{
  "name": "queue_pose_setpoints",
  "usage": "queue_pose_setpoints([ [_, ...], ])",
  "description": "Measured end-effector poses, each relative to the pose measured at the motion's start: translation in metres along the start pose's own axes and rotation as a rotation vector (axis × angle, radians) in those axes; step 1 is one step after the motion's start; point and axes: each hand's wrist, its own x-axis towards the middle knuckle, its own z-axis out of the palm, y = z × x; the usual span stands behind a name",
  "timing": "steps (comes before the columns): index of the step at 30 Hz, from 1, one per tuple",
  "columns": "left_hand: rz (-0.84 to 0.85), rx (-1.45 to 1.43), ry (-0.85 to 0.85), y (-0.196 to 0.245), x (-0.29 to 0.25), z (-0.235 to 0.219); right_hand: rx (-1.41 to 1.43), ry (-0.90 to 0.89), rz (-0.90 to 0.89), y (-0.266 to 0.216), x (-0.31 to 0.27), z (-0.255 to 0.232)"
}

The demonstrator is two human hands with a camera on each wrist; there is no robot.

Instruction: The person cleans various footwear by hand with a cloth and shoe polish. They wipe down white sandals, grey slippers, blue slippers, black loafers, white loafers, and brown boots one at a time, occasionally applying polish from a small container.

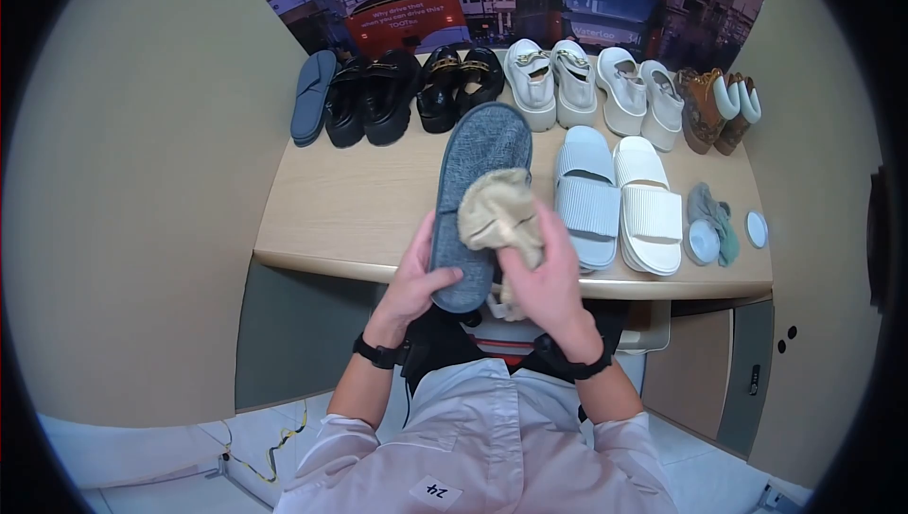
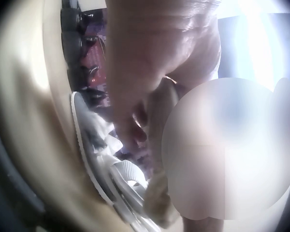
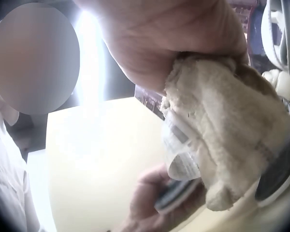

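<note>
A dark grey-blue slipper (image 1: pixel 485 136) is held up over the front of the table by my left hand (image 1: pixel 412 278). The thumb lies on the heel end of its insole, and the fingers go behind the sole. My right hand (image 1: pixel 549 282) grips a bunched beige cloth (image 1: pixel 495 209), which overlaps the slipper's strap and middle. In the right wrist view the fluffy cloth (image 3: pixel 217 116) hangs from the palm with a whitish label (image 3: pixel 180 145) at its side. The left wrist view shows my left hand (image 2: pixel 159 43) from close up; the slipper is mostly hidden there.
Along the back of the table (image 1: pixel 350 192) stand blue slippers (image 1: pixel 312 98), black shoes (image 1: pixel 388 98), white shoes (image 1: pixel 532 88) and brown boots (image 1: pixel 700 112). To the right are pale blue slides (image 1: pixel 586 202), white slides (image 1: pixel 653 207), a grey-green cloth (image 1: pixel 724 230) and a round white lid (image 1: pixel 757 229).
</note>
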Motion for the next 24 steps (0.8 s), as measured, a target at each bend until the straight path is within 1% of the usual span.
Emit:
queue_pose_setpoints([
  [3,-0.003,-0.277,-0.06,0.005,0.0,-0.002,-0.067,-0.058,-0.092,-0.011,-0.007,0.016],
  [4,-0.007,-0.391,-0.129,0.007,0.004,-0.009,-0.05,-0.082,-0.118,-0.008,-0.008,0.019],
  [7,-0.108,-0.503,0.047,0.004,0.014,-0.003,0.011,-0.185,-0.111,-0.005,-0.011,0.021],
  [8,-0.119,-0.458,0.08,0.001,0.016,0.0,0.014,-0.189,-0.105,-0.005,-0.012,0.022],
  [11,-0.069,-0.501,0.017,-0.003,0.024,0.002,0.008,-0.185,-0.104,-0.003,-0.008,0.021],
  [13,-0.077,-0.43,0.097,0.002,0.028,0.004,-0.02,-0.164,-0.114,0.003,-0.003,0.01],
  [15,-0.058,-0.407,0.15,0.009,0.031,0.006,0.15,-0.096,0.075,0.008,0.009,-0.009],
  [16,-0.072,-0.437,-0.049,-0.001,0.029,-0.017,0.215,-0.049,0.167,-0.006,0.023,-0.021],
  [18,-0.074,-0.382,0.006,0.003,0.031,-0.007,0.22,0.044,0.106,-0.031,0.051,-0.033],
  [19,-0.076,-0.353,0.028,0.004,0.033,0.0,0.221,0.096,0.075,-0.036,0.065,-0.035],
  [20,-0.103,-0.339,0.032,0.004,0.034,0.006,0.13,0.101,-0.062,-0.034,0.079,-0.031],
  [22,-0.071,-0.272,0.015,0.001,0.035,0.013,-0.06,0.108,-0.332,-0.031,0.096,-0.012],
  [23,-0.052,-0.238,0.009,0.001,0.037,0.018,-0.125,0.058,-0.339,-0.033,0.094,-0.003],
  [24,-0.019,-0.238,0.071,0.002,0.037,0.024,-0.189,0.006,-0.348,-0.035,0.091,0.009],
])
